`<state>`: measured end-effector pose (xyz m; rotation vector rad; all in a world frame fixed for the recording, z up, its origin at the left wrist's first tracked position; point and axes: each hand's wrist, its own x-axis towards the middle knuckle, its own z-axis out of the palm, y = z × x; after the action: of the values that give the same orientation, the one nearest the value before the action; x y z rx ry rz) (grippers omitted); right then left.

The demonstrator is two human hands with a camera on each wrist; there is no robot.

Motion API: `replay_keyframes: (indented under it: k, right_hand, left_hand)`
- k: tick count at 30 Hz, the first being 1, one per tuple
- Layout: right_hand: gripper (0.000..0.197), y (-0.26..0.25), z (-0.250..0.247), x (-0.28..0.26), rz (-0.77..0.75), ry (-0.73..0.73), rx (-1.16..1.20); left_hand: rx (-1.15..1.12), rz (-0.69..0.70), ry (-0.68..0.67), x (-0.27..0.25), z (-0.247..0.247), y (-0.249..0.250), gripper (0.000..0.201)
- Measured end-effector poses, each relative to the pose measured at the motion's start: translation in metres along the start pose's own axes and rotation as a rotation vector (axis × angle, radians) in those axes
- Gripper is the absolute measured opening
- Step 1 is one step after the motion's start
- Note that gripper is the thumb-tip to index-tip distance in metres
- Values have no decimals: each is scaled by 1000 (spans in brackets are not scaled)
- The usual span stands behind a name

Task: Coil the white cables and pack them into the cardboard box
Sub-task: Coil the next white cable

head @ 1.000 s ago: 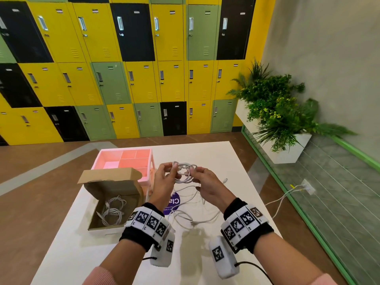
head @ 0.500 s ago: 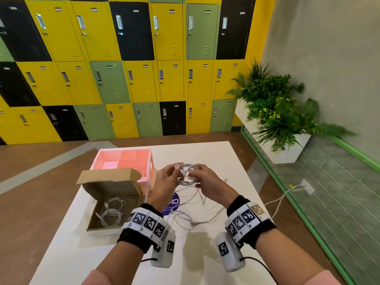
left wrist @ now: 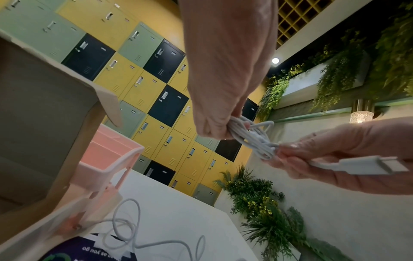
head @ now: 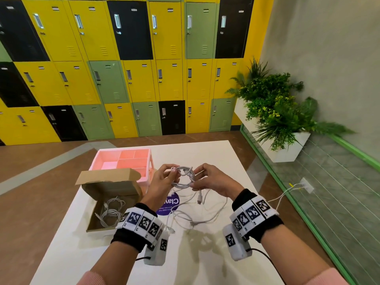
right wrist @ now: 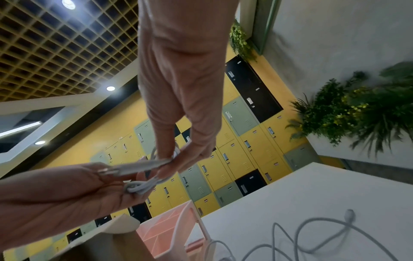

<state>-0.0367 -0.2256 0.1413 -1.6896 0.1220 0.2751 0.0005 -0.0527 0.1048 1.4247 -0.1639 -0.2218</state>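
My left hand [head: 162, 182] fingers [left wrist: 214, 127] and right hand [head: 213, 181] fingers pinch opposite sides of the coiled cable [head: 185, 176], held right of the cardboard box [head: 115, 188], above the desk [head: 216, 157]. I should tuck the dangling plug [head: 199, 199] in, keeping loops tight, before lowering it beside the packed coil [head: 110, 212].

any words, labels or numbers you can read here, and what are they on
"Clay": white letters, seen upside down, on the purple round sticker on the white table; the left hand hides its start.
"as you go": small mirrored line on that sticker in the left wrist view; the rest is too blurred.
Locker doors: small label plates, too small to read.
Wristbands: square black-and-white marker codes, no readable words.
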Motion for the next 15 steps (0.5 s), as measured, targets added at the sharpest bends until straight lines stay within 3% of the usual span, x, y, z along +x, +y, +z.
replay_keyframes:
  k: [6, 15]
  right_hand:
    - [37, 1, 5, 2, -107, 125, -150]
    - [50, 2, 9, -3, -227, 166, -269]
  left_hand:
    - [-4, -52, -30, 0, -6, 4, 18]
    - [69, -44, -158, -4, -8, 10, 20]
